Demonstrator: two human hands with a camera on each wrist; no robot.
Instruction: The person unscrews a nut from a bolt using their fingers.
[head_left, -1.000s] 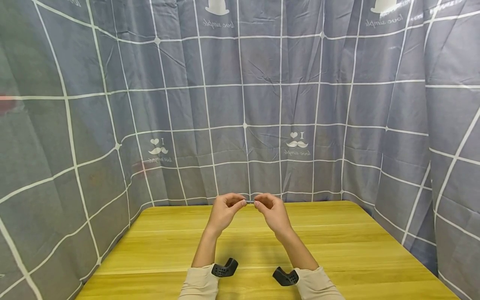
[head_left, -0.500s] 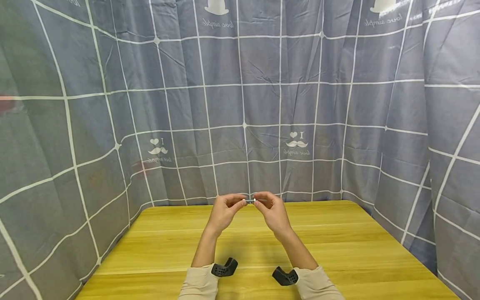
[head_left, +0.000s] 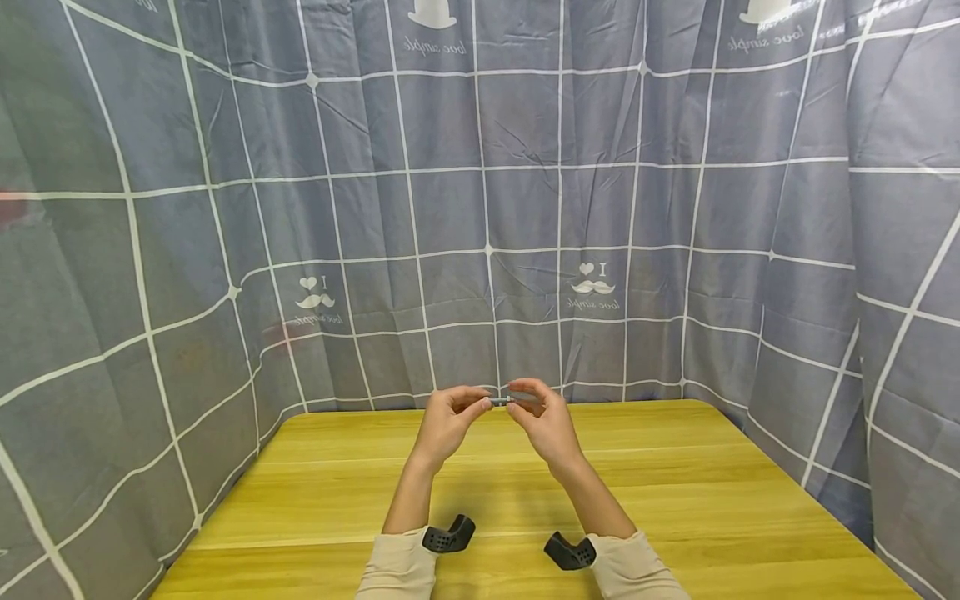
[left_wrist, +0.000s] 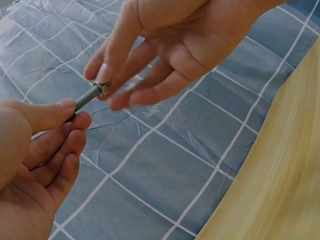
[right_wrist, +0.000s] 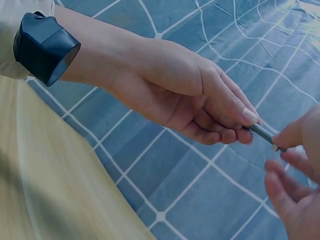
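Note:
My left hand (head_left: pixel 446 425) pinches a grey metal bolt (left_wrist: pixel 86 99) between thumb and fingers, its near end hidden in the grip. The threaded shank points toward my right hand (head_left: pixel 550 425), held level between the hands over the far edge of the table. A small shiny nut (left_wrist: pixel 103 88) sits at the shank's far end. My right hand has its thumb tip right at the nut, while its index finger is raised and the other fingers lie loosely spread around it. In the right wrist view the bolt (right_wrist: pixel 261 133) runs from the left fingertips to the right ones.
A yellow wood-grain table (head_left: pixel 315 500) lies under both forearms. Grey curtains (head_left: pixel 420 208) with white grid lines hang behind and on both sides. Each wrist carries a black strap-on device, one at the left cuff (head_left: pixel 448 534) and one at the right cuff (head_left: pixel 570 552).
The right index finger has lifted away from its thumb, opening the fingers around the nut, and more of the bolt's end shows. The left hand has stayed in place with its grip.

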